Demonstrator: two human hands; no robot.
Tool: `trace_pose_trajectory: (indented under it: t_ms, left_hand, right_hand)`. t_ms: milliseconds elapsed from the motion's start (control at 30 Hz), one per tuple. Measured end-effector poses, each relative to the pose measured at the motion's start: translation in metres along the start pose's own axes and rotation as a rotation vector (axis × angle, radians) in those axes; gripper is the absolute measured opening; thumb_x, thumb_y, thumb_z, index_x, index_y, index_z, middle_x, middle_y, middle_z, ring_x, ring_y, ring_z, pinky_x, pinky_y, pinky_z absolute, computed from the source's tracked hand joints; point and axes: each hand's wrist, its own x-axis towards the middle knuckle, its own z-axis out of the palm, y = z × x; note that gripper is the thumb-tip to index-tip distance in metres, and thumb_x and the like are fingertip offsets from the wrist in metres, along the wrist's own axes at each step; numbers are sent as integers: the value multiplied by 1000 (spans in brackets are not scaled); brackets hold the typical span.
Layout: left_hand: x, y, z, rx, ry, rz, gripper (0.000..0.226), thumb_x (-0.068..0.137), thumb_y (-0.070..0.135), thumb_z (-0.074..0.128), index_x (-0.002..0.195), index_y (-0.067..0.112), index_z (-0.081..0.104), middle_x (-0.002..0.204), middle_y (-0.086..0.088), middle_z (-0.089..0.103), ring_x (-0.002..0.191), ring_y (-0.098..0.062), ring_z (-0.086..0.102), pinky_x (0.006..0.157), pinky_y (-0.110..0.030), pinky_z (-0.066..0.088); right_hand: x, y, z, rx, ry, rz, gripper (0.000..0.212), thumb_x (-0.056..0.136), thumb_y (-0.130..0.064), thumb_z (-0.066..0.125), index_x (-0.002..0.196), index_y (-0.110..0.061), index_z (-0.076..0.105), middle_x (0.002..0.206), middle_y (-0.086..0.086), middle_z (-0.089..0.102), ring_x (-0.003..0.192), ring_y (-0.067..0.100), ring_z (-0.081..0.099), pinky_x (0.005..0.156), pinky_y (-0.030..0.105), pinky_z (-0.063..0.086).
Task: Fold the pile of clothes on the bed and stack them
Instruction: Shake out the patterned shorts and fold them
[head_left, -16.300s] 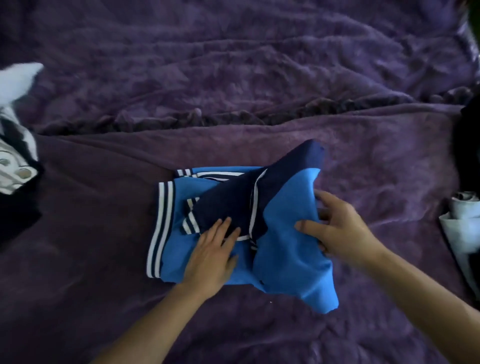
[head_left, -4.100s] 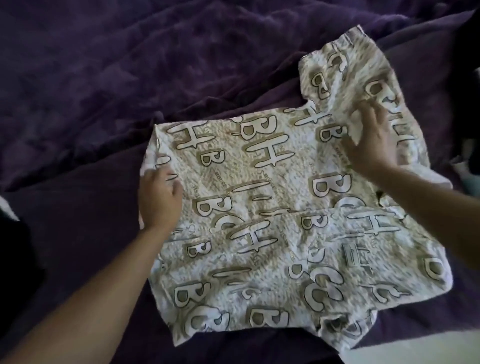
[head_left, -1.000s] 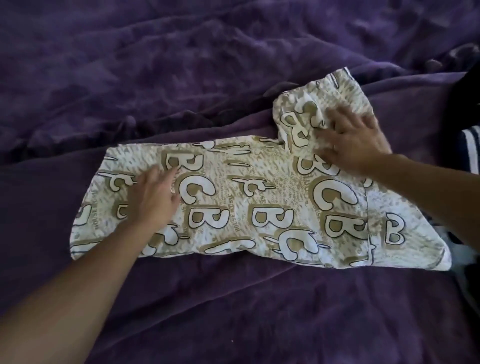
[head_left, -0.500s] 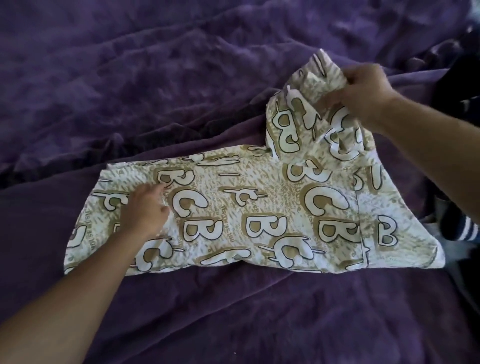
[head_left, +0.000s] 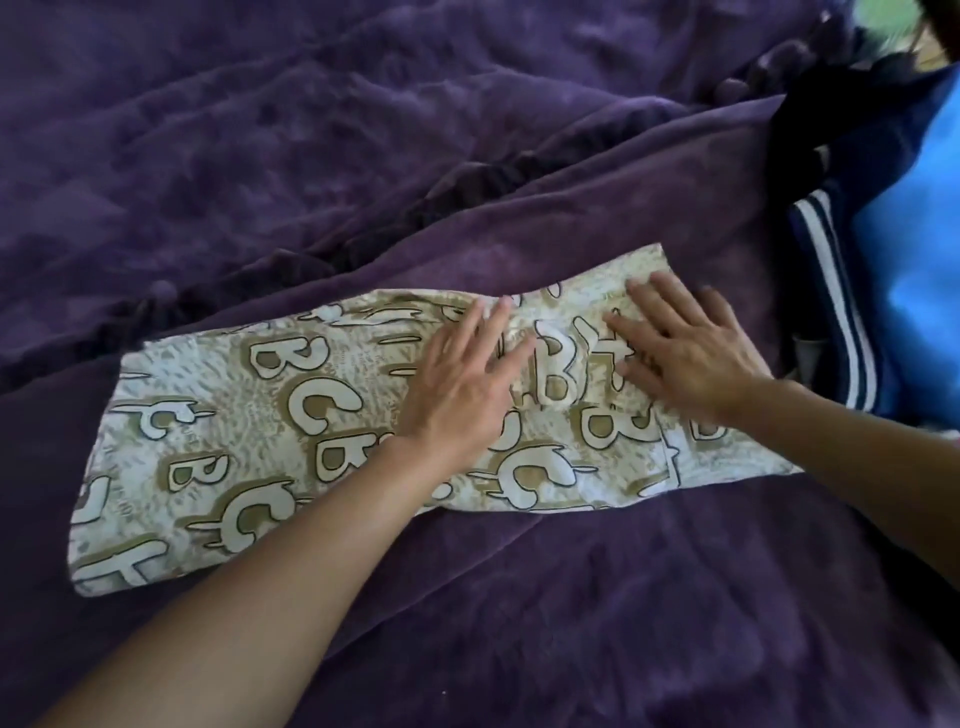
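A white shirt with tan letter print (head_left: 249, 415) lies folded into a long strip across the purple bed cover (head_left: 363, 156), running from lower left to upper right. My left hand (head_left: 462, 384) presses flat on the strip's middle, fingers straight. My right hand (head_left: 685, 348) rests flat on the strip's right part, fingers spread over the folded-in sleeve. Neither hand grips the cloth.
At the right edge lies the folded blue and navy jacket with white stripes (head_left: 883, 270). A raised ruffled seam of the bed cover (head_left: 467, 192) runs diagonally behind the shirt. Smooth purple cover (head_left: 623, 623) fills the near side.
My right hand has folded the raised sleeve down onto the strip and now lies flat on it. My left hand moved right from the strip's left part to its middle.
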Motion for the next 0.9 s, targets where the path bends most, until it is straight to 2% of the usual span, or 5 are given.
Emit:
trace_pose_trajectory:
  t_ms: [100, 300, 400, 600, 900]
  left_hand:
    - [7, -11, 28, 103, -367, -96, 67, 98, 16, 37, 153, 31, 1, 157, -2, -25, 146, -31, -14, 118, -57, 3]
    - [34, -13, 42, 79, -291, -170, 59, 99, 28, 32, 151, 31, 6, 158, -7, -20, 146, -33, -14, 117, -55, -5]
    - [53, -16, 45, 113, -311, -204, 68, 94, 19, 39, 152, 31, 5, 157, -8, -24, 145, -33, -18, 115, -55, -10]
    - [49, -15, 29, -61, -300, -208, 65, 95, 20, 45, 151, 38, 16, 160, 0, -17, 147, -30, -8, 115, -52, -5]
    - [-78, -71, -25, -421, 244, -616, 39, 92, 3, 46, 129, 7, 57, 141, -13, 45, 130, -28, 43, 103, -37, 38]
  right_hand:
    - [-7, 36, 3, 151, -159, 269, 70, 87, -75, 20, 149, -47, 3, 162, -5, -3, 149, 16, -6, 115, 56, 16]
    - [-36, 31, 3, 716, 40, 633, 91, 69, -82, 54, 140, -27, 41, 130, 2, 58, 112, 26, 58, 92, 43, 50]
    - [-36, 27, 2, 1074, -59, 684, 95, 60, -55, 83, 140, -21, 45, 115, 2, 68, 94, 22, 68, 84, 41, 56]
    - [-43, 22, -29, 1300, -298, 415, 37, 76, -18, 78, 111, -24, 67, 99, 2, 75, 84, 21, 73, 64, 31, 60]
    - [-10, -112, -125, 1213, -477, -65, 54, 86, -6, 66, 131, -30, 48, 99, 10, 70, 73, 19, 67, 57, 30, 56]
